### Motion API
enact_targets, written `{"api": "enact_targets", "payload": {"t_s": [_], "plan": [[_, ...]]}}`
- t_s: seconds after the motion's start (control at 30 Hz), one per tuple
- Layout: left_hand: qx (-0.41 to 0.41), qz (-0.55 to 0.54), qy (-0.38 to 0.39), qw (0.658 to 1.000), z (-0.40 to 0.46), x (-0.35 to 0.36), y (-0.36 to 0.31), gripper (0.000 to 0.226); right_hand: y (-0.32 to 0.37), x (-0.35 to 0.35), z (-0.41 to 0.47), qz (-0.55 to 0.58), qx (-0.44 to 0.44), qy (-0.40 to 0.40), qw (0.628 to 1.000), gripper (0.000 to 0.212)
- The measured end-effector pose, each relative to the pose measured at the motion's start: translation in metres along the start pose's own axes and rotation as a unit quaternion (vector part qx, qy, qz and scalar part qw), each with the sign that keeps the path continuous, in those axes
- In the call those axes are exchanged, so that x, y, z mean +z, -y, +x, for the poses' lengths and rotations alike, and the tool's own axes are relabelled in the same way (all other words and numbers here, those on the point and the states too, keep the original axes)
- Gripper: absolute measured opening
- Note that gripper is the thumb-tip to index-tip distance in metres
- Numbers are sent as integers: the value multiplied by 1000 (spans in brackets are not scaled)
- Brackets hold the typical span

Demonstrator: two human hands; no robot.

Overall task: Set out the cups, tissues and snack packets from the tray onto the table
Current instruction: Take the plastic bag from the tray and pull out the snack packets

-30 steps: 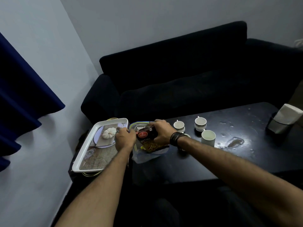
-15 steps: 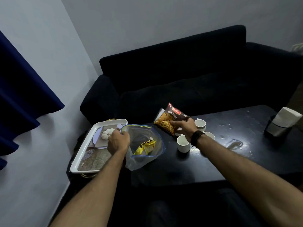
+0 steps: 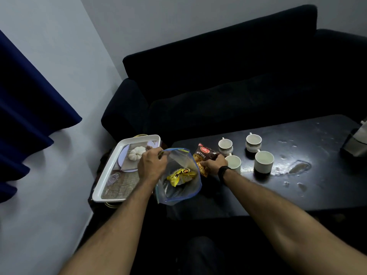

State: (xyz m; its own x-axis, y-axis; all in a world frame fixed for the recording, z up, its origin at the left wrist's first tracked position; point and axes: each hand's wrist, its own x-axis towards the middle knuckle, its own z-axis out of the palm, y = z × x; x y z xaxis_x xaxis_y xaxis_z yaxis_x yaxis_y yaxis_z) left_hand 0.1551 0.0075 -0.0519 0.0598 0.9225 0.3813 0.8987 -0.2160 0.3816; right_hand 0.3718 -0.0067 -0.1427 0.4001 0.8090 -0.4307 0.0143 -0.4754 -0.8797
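My left hand [image 3: 152, 162] grips the rim of a clear zip bag [image 3: 178, 187] with a blue edge, held open at the table's left end. Inside it lies a yellow snack packet [image 3: 181, 175]. My right hand [image 3: 213, 164] holds a brown and red "mixture" snack packet [image 3: 204, 155], which lies low on the black table [image 3: 297, 185] just right of the bag. Several white cups [image 3: 264, 161] stand on the table right of the packet. The white tray [image 3: 107, 175] sits left of the table with a white folded tissue [image 3: 137, 152] on a plate in it.
A dark sofa [image 3: 228, 86] runs behind the table. A tissue holder [image 3: 355, 143] stands at the table's far right edge. Wet patches [image 3: 297, 167] shine on the tabletop near the cups. A blue curtain [image 3: 29, 116] hangs at the left by the wall.
My right hand drew the mixture packet out of the bag, lifted it over the cups, then brought it down onto the table beside the bag. My left hand kept holding the bag open.
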Motion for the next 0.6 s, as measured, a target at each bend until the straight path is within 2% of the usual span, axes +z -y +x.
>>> {"api": "enact_targets", "payload": {"t_s": [0.13,0.23,0.3,0.37,0.43,0.47,0.5,0.53,0.6], "plan": [[-52,3,-12,999,-4,4,-1,32,-10,15,-1,-82,58,-20,995,109],[-65,4,-26,998,-2,7,-5,33,-10,19,-8,-179,7,-21,984,129],[-86,9,-37,996,-1,7,-9,34,-1,18,-11,-247,-66,-64,965,117],[-116,2,-38,993,0,8,-12,35,15,13,-17,-242,-164,-159,943,82],[-134,-12,-32,990,1,9,-16,34,39,8,-29,-111,-293,-232,921,43],[-138,-22,-28,990,1,10,-18,32,52,7,-39,-39,-367,-226,902,26],[-143,-31,-25,989,1,11,-19,31,64,5,-48,0,-436,-191,879,13],[-149,-37,-25,988,1,12,-21,30,73,4,-58,-4,-491,-131,861,12],[-157,-44,-36,986,0,10,-24,27,81,9,-71,-101,-535,47,837,26]]}}
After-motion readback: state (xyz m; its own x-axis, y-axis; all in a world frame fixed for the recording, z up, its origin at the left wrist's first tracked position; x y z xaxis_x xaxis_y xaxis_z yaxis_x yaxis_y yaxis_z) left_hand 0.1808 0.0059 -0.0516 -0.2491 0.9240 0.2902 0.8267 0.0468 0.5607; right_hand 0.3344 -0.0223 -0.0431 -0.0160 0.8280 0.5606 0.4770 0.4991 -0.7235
